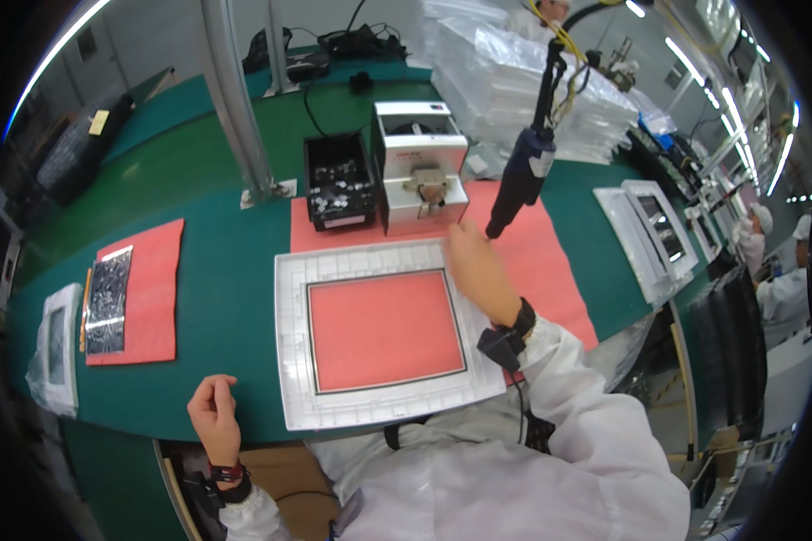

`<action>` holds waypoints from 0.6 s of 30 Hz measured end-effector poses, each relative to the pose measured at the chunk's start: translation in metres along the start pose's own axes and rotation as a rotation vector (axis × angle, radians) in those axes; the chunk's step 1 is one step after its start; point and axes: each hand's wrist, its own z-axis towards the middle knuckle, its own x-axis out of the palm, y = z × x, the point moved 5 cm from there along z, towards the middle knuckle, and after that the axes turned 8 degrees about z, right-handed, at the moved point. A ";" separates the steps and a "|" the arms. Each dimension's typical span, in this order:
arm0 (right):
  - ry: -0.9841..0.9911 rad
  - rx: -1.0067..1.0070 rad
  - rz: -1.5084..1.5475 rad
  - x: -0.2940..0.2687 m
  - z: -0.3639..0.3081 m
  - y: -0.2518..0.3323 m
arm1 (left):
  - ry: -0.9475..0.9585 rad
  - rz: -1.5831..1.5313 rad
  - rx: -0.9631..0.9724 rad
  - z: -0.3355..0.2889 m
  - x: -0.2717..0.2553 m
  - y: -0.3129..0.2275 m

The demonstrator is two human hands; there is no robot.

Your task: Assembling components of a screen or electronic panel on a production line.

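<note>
A light grey rectangular frame (388,403) with a dark-edged opening lies in front of me, and pink sheet shows through the opening. My right hand (483,273) reaches over its far right corner, close to the front of a small white and grey screw feeder (422,135). Its fingers are curled under, and their tips are hidden. To the left of the frame, apart from it, my left hand (214,417) is closed above the table's near edge. I cannot make out anything in its fingers. A dark electric screwdriver (521,176) hangs upright just beyond my right hand.
Left of the feeder stands a black bin (338,180) of small parts. A pink sheet (153,293) with a dark panel (110,298) lies at left, beside a wrapped white frame (59,352). More pale frames (627,234) lie at right. A metal post (235,99) rises behind.
</note>
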 end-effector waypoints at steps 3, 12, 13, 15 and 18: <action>-0.053 0.013 0.049 0.005 0.005 -0.009 | -0.056 0.133 0.141 0.004 0.010 0.009; -0.160 0.088 0.270 -0.001 0.010 -0.012 | -0.068 0.066 0.096 0.002 0.010 0.012; -0.164 0.094 0.300 -0.003 0.010 -0.011 | -0.069 0.069 0.100 0.002 0.011 0.011; -0.173 0.104 0.329 -0.011 0.009 -0.008 | -0.064 0.074 0.109 0.004 0.014 0.011; -0.230 -0.053 0.392 -0.033 0.002 0.011 | -0.072 0.085 0.129 0.005 0.018 0.010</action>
